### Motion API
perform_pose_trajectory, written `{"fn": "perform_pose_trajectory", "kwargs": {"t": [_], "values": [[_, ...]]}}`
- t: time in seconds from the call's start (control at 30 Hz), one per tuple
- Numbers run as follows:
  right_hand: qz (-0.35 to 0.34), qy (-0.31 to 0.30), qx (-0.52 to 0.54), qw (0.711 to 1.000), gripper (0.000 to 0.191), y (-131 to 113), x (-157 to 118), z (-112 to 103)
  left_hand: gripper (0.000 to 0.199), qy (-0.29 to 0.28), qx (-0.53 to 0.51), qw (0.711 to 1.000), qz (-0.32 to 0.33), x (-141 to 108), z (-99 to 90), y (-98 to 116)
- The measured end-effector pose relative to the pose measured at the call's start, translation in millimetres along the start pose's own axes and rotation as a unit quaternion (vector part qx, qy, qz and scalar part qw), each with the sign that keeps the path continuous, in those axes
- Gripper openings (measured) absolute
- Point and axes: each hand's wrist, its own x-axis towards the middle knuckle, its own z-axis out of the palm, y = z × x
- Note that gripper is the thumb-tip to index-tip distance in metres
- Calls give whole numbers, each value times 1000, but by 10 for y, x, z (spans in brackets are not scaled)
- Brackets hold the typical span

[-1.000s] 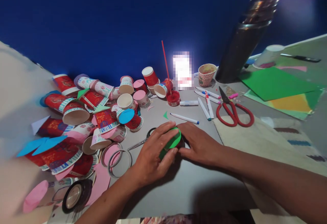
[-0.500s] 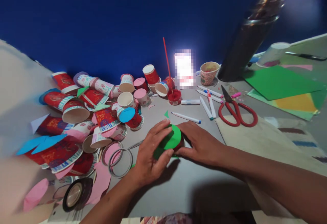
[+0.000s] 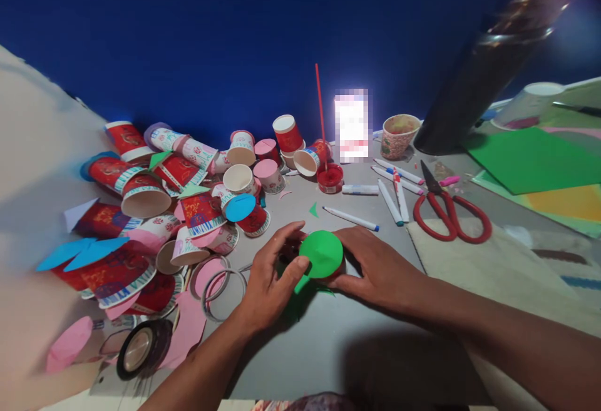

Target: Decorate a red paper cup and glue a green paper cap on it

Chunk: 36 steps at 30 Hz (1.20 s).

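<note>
A round green paper disc (image 3: pixel 323 251) covers the top of a red paper cup (image 3: pixel 342 268), which shows only in part beneath it. Around the cup's right side my right hand (image 3: pixel 375 264) is closed. My left hand (image 3: pixel 272 273) curves about the left side, its thumb touching the disc's edge; its fingertips are partly hidden. Green paper scraps (image 3: pixel 323 292) lie under the hands. Beyond them is a marker (image 3: pixel 351 218) with a blue end, next to a small green scrap (image 3: pixel 313 209).
Decorated paper cups (image 3: pixel 201 216) crowd the left. Tape rolls (image 3: pixel 141 351) lie front left. A red paint pot (image 3: pixel 330 179) holds a stick. Red-handled scissors (image 3: pixel 451 214), several markers (image 3: pixel 389 199), a dark bottle (image 3: pixel 469 92) and green paper (image 3: pixel 530 157) are right.
My left hand has drawn back left off the green disc, so more of the disc shows; its thumb now touches the edge. My right hand stays around the cup. The view has shifted slightly.
</note>
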Motion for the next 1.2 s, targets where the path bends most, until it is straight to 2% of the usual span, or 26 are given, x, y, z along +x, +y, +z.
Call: {"fn": "perform_pose_trajectory", "kwargs": {"t": [0.43, 0.63, 0.77, 0.83, 0.93, 1.2], "values": [[-9, 9, -8, 1000, 40, 17, 15, 12, 48, -26, 116, 989, 86, 52, -73, 130], [-1, -1, 1, 1000, 62, 11, -41, -11, 41, -24, 136, 984, 108, 78, -70, 152], [-19, 33, -5, 999, 78, -7, -103, -61, 40, -25, 139, 982, 124, 66, -56, 146], [-24, 52, -11, 998, 80, -16, -117, -87, 39, -16, 136, 983, 122, 54, -49, 143], [-35, 65, -13, 997, 73, -20, -113, -101, 39, 1, 129, 984, 120, 41, -41, 128], [-54, 70, 5, 996, 53, -51, -99, -101, 36, 32, 126, 978, 164, 30, -37, 50]]}}
